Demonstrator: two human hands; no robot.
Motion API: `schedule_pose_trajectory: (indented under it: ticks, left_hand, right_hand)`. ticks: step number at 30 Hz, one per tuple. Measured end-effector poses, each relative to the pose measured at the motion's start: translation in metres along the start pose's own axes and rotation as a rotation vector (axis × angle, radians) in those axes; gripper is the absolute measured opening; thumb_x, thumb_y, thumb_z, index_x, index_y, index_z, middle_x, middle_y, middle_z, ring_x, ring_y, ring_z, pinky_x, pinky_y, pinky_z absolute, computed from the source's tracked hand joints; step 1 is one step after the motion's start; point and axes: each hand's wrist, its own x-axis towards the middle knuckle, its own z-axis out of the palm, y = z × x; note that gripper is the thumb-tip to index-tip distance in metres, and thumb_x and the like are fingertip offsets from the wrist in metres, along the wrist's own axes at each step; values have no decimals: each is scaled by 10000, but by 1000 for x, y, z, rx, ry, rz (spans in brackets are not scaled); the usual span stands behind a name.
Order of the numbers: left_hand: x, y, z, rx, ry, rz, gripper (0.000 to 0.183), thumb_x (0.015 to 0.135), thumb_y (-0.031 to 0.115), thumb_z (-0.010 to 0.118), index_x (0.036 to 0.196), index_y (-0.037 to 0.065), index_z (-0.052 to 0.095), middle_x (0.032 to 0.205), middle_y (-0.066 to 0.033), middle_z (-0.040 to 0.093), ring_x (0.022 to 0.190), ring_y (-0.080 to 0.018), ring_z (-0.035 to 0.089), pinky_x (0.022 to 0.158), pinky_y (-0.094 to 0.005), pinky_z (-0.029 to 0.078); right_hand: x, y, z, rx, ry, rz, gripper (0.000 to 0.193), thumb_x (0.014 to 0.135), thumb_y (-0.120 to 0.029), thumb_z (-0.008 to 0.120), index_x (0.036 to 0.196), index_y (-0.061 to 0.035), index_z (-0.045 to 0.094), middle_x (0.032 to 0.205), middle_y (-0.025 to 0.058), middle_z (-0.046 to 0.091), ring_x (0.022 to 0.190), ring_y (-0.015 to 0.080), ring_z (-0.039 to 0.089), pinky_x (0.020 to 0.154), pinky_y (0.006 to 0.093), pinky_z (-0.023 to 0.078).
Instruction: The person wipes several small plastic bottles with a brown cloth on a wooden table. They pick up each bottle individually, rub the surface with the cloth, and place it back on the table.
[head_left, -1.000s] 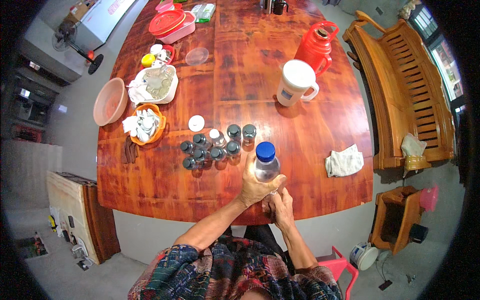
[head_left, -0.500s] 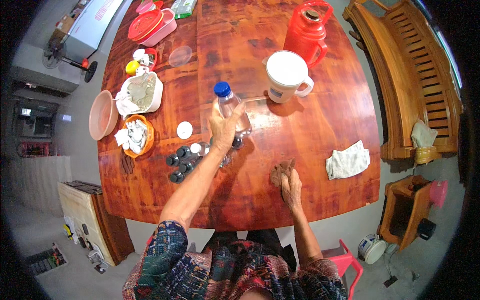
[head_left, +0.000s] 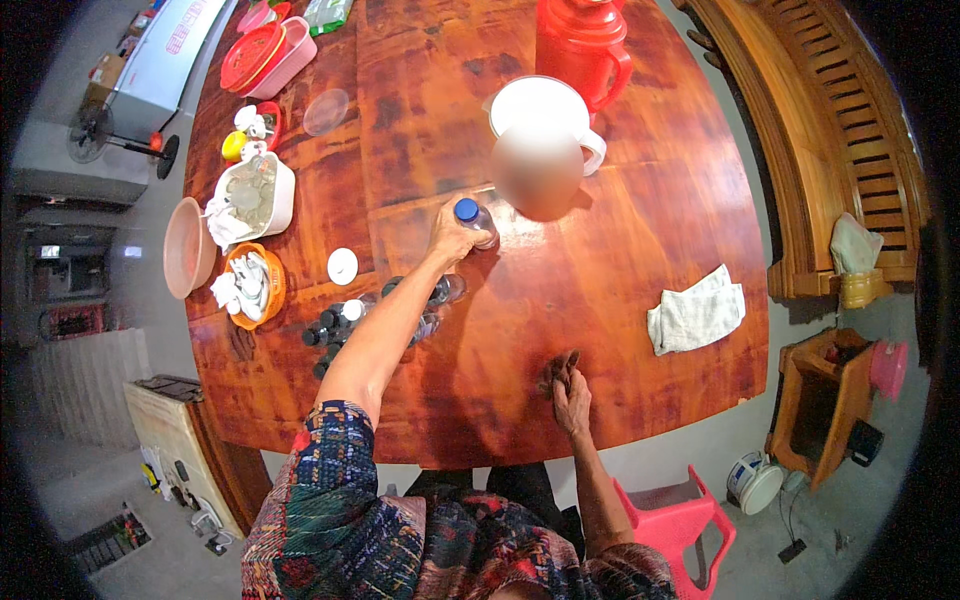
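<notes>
My left hand (head_left: 452,238) is closed around a clear plastic bottle (head_left: 487,232) with a blue cap (head_left: 466,210). The bottle appears upright with its cap toward me; whether its base rests on the table I cannot tell. In my right hand (head_left: 573,402), near the table's front edge, a crumpled brown cloth (head_left: 560,368) is gripped. Several small clear bottles with dark caps (head_left: 322,338) lie bunched under and beside my left forearm, which hides part of them. Past them is a round white lid (head_left: 342,266). A folded white cloth (head_left: 697,312) lies to the right.
A white lidded pitcher (head_left: 540,105) stands beyond the bottle, its lower part blurred, before a red thermos jug (head_left: 590,50). Along the left edge are an orange basket (head_left: 274,290), a white tub (head_left: 283,205) and a pink basin (head_left: 188,248). A wooden bench (head_left: 790,170) stands at right.
My left hand has brought the bottle from a leaning pose to more upright, its cap now nearer me. The right hand with the brown cloth has shifted slightly nearer. The whole view has shifted.
</notes>
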Motion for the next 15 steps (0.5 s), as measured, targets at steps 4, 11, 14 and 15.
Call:
schedule_pose_trajectory:
  ticks: [4,11,14,15]
  left_hand:
    - [2,-12,9,-38,-73,-11,504,552,98,796,1006,80,576,901,-32,616,855,-156,588,791,-314,487]
    - [-9,-29,7,77,-34,-34,589,580,122,797,1111,46,554,1041,-92,600,981,-204,569,849,-353,470]
    - [-20,-2,-17,499,-102,-99,675,579,347,794,1127,30,560,1131,-138,570,1092,-281,514,905,-414,422]
    - [-26,19,-27,676,-144,-137,721,576,431,788,1128,26,565,1161,-154,557,1126,-310,492,924,-436,403]
  right_hand:
    - [-7,14,1,47,29,15,284,849,-163,518,1071,13,495,965,233,541,909,406,525,767,447,428]
    - [-10,24,8,67,45,-21,292,838,-166,536,1071,6,499,948,238,533,896,414,515,753,468,422]
    - [-9,21,8,127,13,-5,292,843,-172,530,1075,2,493,964,233,534,911,408,515,764,465,422]
    - [-10,20,8,149,2,0,293,845,-174,528,1078,1,491,969,231,534,917,406,515,768,463,422]
